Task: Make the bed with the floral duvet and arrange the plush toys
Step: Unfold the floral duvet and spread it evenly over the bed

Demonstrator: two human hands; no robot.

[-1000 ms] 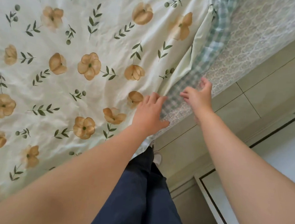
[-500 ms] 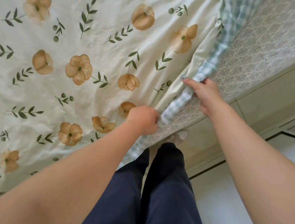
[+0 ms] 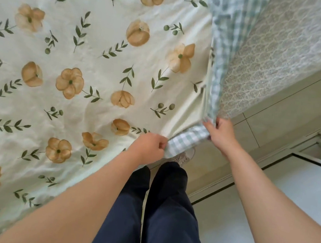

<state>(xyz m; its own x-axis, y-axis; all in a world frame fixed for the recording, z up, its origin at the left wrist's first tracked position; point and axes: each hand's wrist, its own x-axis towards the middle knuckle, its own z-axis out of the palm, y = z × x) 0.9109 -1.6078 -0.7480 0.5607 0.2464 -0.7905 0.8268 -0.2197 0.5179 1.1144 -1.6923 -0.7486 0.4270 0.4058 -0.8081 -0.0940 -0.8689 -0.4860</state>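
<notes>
The floral duvet, cream with tan flowers and green sprigs, lies spread over the bed and fills the left and centre. Its green-and-white checked underside shows along the right edge and at the near corner. My left hand is closed on that checked corner at the bed's near edge. My right hand pinches the same edge a little further right, and the checked strip is stretched between the two hands. No plush toys are in view.
The mattress side with a pale lattice pattern drops off to the right of the duvet. Beige floor tiles and a white panel lie to the right. My legs in dark trousers stand against the bed's edge.
Both hands went from open and reaching to closed on the duvet's checked edge, then drew the corner toward me and lower. The view shifted along the bed.
</notes>
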